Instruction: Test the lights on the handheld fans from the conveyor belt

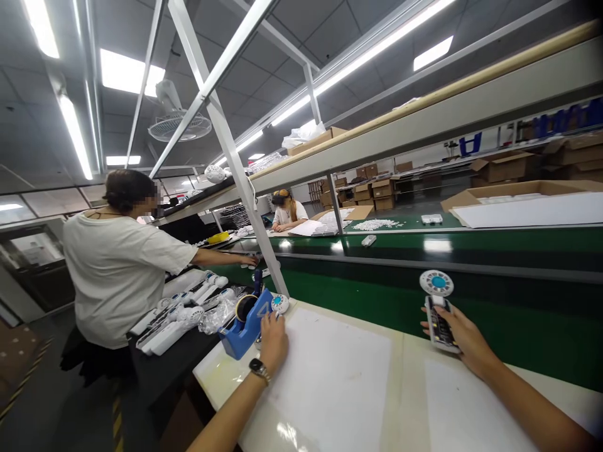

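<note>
My right hand (464, 339) is closed around the body of a white handheld fan (438, 317), holding it over the bench's far edge and the green belt. Its round head with a blue centre points up, and the dark inside of its handle shows parts. Beside a blue tape dispenser (247, 326), my left hand (274, 342) has its fingers bent onto a second handheld fan (279, 304). Only that fan's round, blue-centred head shows clearly; my hand hides most of the rest. A watch (259, 369) is on my left wrist.
A green conveyor belt (330, 285) runs beyond the white worktable (339, 376). Several handheld fans (176, 314) lie on a black surface at left, near a co-worker (117, 263) reaching toward the belt. A metal post (235, 157) rises by the dispenser. Another person (287, 213) sits across.
</note>
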Available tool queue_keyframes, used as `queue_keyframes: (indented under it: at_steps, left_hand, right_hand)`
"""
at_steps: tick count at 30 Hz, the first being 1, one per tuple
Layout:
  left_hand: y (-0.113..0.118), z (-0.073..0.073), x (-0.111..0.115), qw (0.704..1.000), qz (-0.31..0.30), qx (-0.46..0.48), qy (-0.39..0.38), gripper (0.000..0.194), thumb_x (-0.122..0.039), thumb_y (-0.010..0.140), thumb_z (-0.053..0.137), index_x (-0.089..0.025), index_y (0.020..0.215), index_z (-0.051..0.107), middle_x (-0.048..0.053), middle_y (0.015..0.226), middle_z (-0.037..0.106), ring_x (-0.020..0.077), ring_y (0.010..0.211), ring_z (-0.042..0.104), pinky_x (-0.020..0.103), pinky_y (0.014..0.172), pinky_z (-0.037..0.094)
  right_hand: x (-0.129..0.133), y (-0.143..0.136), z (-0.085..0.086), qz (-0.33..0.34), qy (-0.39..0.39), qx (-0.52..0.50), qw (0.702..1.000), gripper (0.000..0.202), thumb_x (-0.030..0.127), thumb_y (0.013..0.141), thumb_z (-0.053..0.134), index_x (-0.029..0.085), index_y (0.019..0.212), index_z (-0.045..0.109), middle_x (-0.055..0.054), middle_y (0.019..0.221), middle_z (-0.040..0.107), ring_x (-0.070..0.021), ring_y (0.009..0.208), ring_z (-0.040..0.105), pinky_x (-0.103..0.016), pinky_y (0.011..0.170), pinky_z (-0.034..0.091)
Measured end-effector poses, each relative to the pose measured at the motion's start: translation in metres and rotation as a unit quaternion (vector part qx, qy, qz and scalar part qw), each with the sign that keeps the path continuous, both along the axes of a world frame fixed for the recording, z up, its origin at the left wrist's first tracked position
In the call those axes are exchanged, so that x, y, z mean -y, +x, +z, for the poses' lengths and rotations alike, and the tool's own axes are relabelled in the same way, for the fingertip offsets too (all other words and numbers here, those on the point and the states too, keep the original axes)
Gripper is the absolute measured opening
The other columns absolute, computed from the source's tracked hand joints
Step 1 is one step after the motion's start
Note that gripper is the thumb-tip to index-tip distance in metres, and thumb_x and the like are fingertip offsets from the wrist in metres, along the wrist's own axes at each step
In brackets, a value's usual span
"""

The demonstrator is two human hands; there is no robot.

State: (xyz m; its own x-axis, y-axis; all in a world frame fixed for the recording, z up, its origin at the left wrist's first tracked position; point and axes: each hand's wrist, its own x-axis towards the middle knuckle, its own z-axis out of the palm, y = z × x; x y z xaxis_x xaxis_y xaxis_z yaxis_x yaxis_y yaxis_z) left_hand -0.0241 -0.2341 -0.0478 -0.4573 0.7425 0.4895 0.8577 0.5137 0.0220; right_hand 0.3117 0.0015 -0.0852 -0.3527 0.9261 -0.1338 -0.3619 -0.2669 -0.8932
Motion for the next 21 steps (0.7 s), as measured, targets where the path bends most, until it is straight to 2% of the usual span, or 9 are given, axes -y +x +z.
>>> queue_keyframes:
  at_steps: [1, 3, 5, 7, 10, 13, 16, 18, 21]
  left_hand:
    - [0.013, -0.005, -0.013, 1.0, -0.005, -0.003, 0.004, 0.04, 0.002, 0.066, 0.039, -0.007, 0.102, 0.054, 0.019, 0.127, 0.043, 0.0311, 0.125, 0.032, 0.051, 0.104, 0.022]
    - [0.049, -0.018, -0.042, 0.998, -0.054, 0.026, 0.007, 0.045, 0.0, 0.069, 0.038, -0.005, 0.112, 0.049, 0.021, 0.133, 0.037, 0.0303, 0.128, 0.027, 0.049, 0.105, 0.022]
    - [0.092, -0.033, -0.071, 0.986, -0.128, 0.1, -0.017, 0.048, -0.003, 0.074, 0.035, -0.006, 0.122, 0.042, 0.02, 0.136, 0.033, 0.0285, 0.129, 0.027, 0.048, 0.104, 0.025]
    - [0.131, -0.044, -0.097, 0.961, -0.211, 0.17, -0.054, 0.05, -0.011, 0.079, 0.035, -0.005, 0.128, 0.035, 0.02, 0.139, 0.029, 0.0299, 0.129, 0.025, 0.048, 0.105, 0.023]
    - [0.17, -0.047, -0.126, 0.929, -0.287, 0.229, -0.046, 0.064, -0.025, 0.078, 0.045, -0.003, 0.134, 0.023, 0.022, 0.14, 0.024, 0.0339, 0.13, 0.019, 0.052, 0.106, 0.019]
    - [0.179, -0.039, -0.142, 0.9, -0.338, 0.274, 0.009, 0.078, -0.026, 0.074, 0.053, -0.005, 0.137, 0.012, 0.021, 0.141, 0.022, 0.0324, 0.129, 0.024, 0.048, 0.105, 0.024]
    - [0.174, -0.03, -0.145, 0.875, -0.39, 0.285, 0.033, 0.089, -0.025, 0.071, 0.058, -0.009, 0.139, 0.004, 0.018, 0.145, 0.015, 0.03, 0.132, 0.019, 0.043, 0.107, 0.023]
    - [0.171, -0.028, -0.143, 0.876, -0.4, 0.267, 0.041, 0.083, -0.021, 0.072, 0.057, -0.016, 0.14, 0.009, 0.014, 0.147, 0.01, 0.0299, 0.132, 0.017, 0.044, 0.107, 0.023]
    - [0.17, -0.027, -0.14, 0.882, -0.405, 0.238, 0.036, 0.068, -0.018, 0.075, 0.054, -0.027, 0.136, 0.025, 0.007, 0.148, 0.009, 0.0298, 0.131, 0.021, 0.044, 0.105, 0.026]
  right_hand:
    - [0.007, -0.002, 0.003, 0.014, -0.004, 0.007, 1.0, 0.032, 0.027, 0.073, 0.065, 0.025, 0.104, 0.057, -0.004, 0.098, 0.069, -0.0203, 0.071, 0.068, -0.03, 0.059, 0.058]
    - [0.022, -0.006, 0.007, 0.048, -0.028, 0.015, 0.998, 0.039, 0.025, 0.072, 0.064, 0.025, 0.11, 0.054, -0.004, 0.097, 0.069, -0.0213, 0.074, 0.068, -0.029, 0.059, 0.058]
    - [0.034, -0.011, 0.007, 0.077, -0.052, 0.017, 0.996, 0.048, 0.025, 0.07, 0.065, 0.025, 0.116, 0.051, -0.005, 0.097, 0.07, -0.0219, 0.076, 0.068, -0.029, 0.061, 0.057]
    - [0.044, -0.014, 0.003, 0.098, -0.059, 0.012, 0.993, 0.062, 0.027, 0.065, 0.069, 0.025, 0.123, 0.045, -0.003, 0.094, 0.071, -0.0217, 0.075, 0.068, -0.027, 0.06, 0.057]
    - [0.054, -0.016, -0.005, 0.133, -0.053, 0.028, 0.989, 0.087, 0.029, 0.059, 0.074, 0.023, 0.134, 0.031, -0.002, 0.078, 0.072, -0.0217, 0.064, 0.068, -0.026, 0.055, 0.056]
    - [0.057, -0.016, -0.011, 0.165, -0.056, 0.052, 0.983, 0.096, 0.032, 0.059, 0.075, 0.022, 0.138, 0.021, -0.002, 0.068, 0.071, -0.0238, 0.061, 0.067, -0.029, 0.056, 0.056]
    - [0.054, -0.015, -0.013, 0.173, -0.081, 0.05, 0.98, 0.098, 0.033, 0.059, 0.075, 0.021, 0.138, 0.02, -0.003, 0.067, 0.071, -0.0263, 0.067, 0.068, -0.03, 0.059, 0.055]
    - [0.052, -0.014, -0.012, 0.179, -0.098, 0.05, 0.978, 0.099, 0.031, 0.059, 0.075, 0.02, 0.139, 0.018, -0.003, 0.066, 0.071, -0.0272, 0.07, 0.068, -0.03, 0.059, 0.055]
    - [0.049, -0.012, -0.01, 0.196, -0.106, 0.064, 0.973, 0.101, 0.028, 0.058, 0.075, 0.019, 0.139, 0.016, -0.004, 0.064, 0.07, -0.0271, 0.068, 0.068, -0.03, 0.058, 0.055]
